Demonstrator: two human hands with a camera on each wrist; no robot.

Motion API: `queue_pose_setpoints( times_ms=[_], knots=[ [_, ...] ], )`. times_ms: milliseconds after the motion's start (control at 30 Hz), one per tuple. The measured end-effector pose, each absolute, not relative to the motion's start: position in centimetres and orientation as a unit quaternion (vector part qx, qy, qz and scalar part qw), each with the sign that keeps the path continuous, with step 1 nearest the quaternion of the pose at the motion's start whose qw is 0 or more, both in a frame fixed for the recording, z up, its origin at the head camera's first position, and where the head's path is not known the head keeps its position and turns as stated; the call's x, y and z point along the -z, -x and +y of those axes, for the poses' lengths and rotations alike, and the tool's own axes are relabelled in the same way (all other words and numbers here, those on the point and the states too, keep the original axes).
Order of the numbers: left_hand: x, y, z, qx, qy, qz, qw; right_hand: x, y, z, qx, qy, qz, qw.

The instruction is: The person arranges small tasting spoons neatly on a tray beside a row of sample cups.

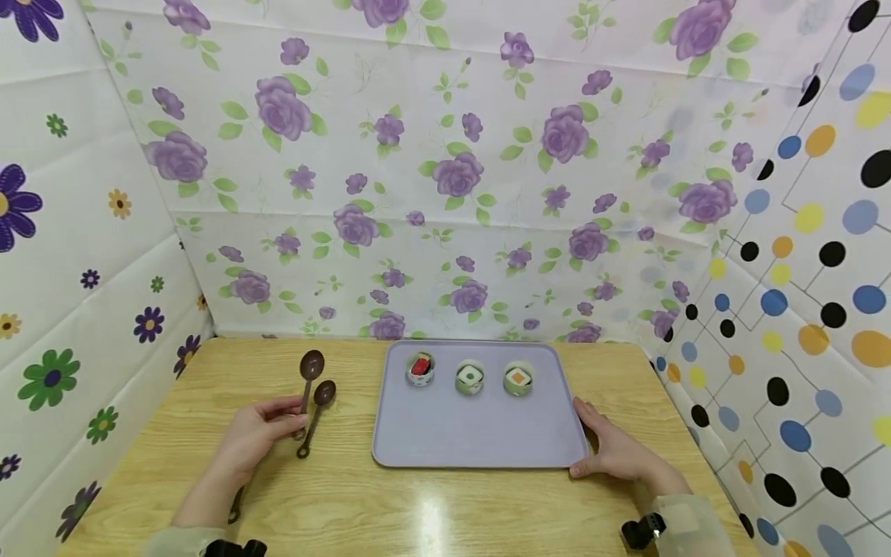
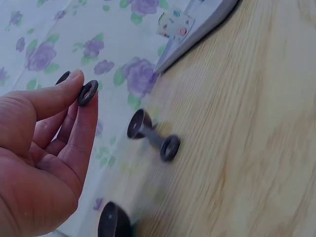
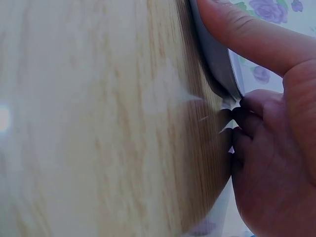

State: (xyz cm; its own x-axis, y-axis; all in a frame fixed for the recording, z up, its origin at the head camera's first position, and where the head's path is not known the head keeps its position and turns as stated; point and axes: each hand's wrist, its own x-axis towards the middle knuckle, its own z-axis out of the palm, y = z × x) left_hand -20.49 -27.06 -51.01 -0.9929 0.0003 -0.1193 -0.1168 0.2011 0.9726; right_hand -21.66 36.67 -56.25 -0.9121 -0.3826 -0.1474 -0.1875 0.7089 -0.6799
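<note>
My left hand (image 1: 252,435) pinches the handle of a dark brown spoon (image 1: 312,365) between thumb and fingers. In the left wrist view the ring end (image 2: 88,93) of that spoon's handle shows at the fingertips. A second brown spoon (image 1: 324,393) lies beside it on the wooden table. Beneath my left wrist the handle end of a third spoon (image 1: 235,507) sticks out; its bowl (image 2: 113,220) appears in the left wrist view. My right hand (image 1: 612,446) holds the near right corner of a lavender tray (image 1: 480,441), thumb at the front edge, fingers along the side.
Along the tray's far half stand three small cups: a dotted one (image 1: 421,379) with a red piece, a greenish one (image 1: 469,379) with a green-marked white piece, and another (image 1: 518,379) with an orange-marked piece. Patterned cloths (image 1: 418,232) enclose the table (image 1: 348,503).
</note>
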Motion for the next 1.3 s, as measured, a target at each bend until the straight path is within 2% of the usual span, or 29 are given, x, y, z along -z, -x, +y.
queue_pose_setpoints(
  times_ms=[500, 967, 1300],
  knots=[
    [52.5, 21.2, -20.1, -0.711, -0.004, 0.7, 0.067, 56.1, 21.7, 36.6, 0.344, 0.162, 0.914, 0.138],
    [53.7, 22.1, -14.4, -0.738, -0.023, 0.668, 0.099, 56.8, 21.9, 37.0, 0.352, 0.154, 0.913, 0.138],
    [54.1, 23.1, -10.8, -0.722, -0.02, 0.684, 0.102, 56.8, 21.7, 36.9, 0.355, 0.152, 0.912, 0.136]
  ],
)
